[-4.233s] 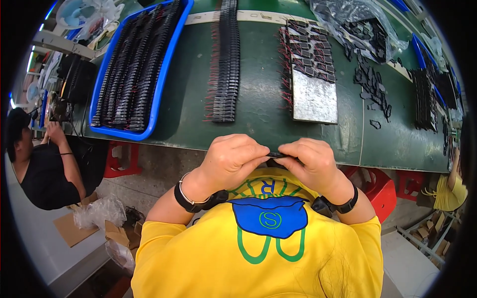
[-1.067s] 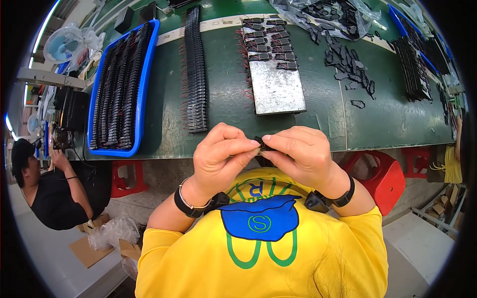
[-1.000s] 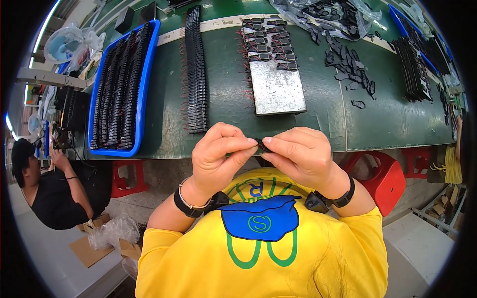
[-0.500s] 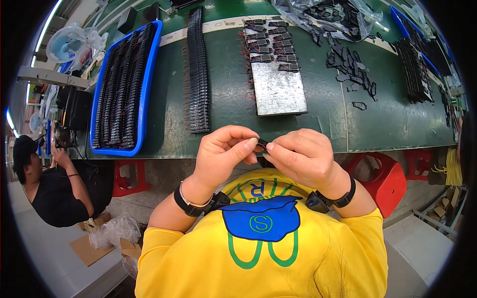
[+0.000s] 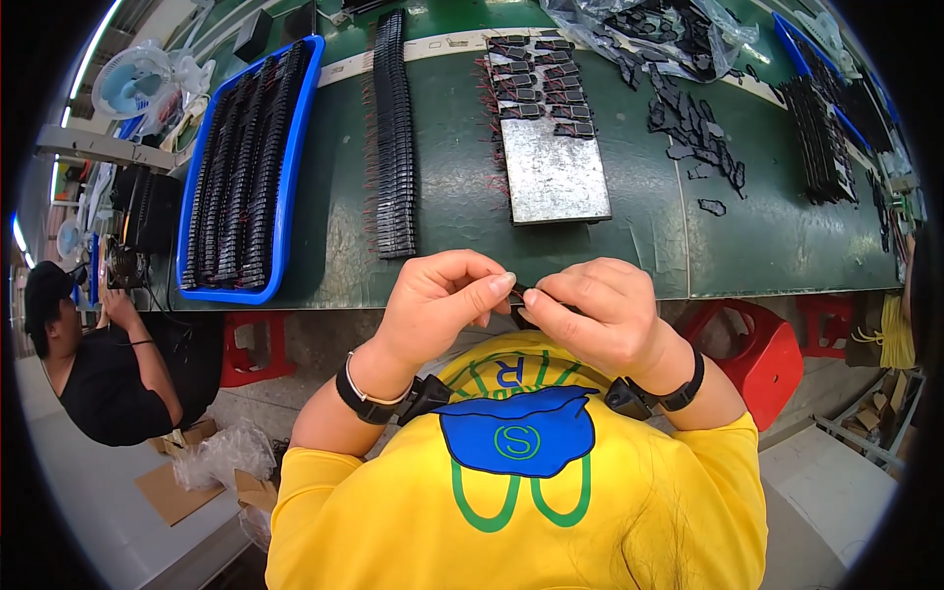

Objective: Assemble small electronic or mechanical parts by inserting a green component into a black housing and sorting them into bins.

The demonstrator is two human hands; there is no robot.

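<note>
My left hand (image 5: 439, 297) and my right hand (image 5: 602, 307) meet in front of the table's near edge. Between their fingertips they pinch a small black part (image 5: 519, 292), mostly hidden by the fingers. Its exact kind does not show. Beyond the hands lies a silvery metal plate (image 5: 556, 182). Two columns of small black rectangular parts with red wires (image 5: 521, 110) cover its far portion. To its left runs a long row of stacked black parts (image 5: 396, 147), red wires sticking out on its left side.
A blue tray (image 5: 283, 231) packed with rows of black parts stands at the left. Loose black frame pieces (image 5: 693, 128) and a clear plastic bag (image 5: 580, 25) lie at the right. A red stool (image 5: 767, 364) is beside me. Another person (image 5: 108, 364) sits at far left.
My fingers have shifted slightly around the small black part, and less of it shows now. The table has moved up a little in the picture.
</note>
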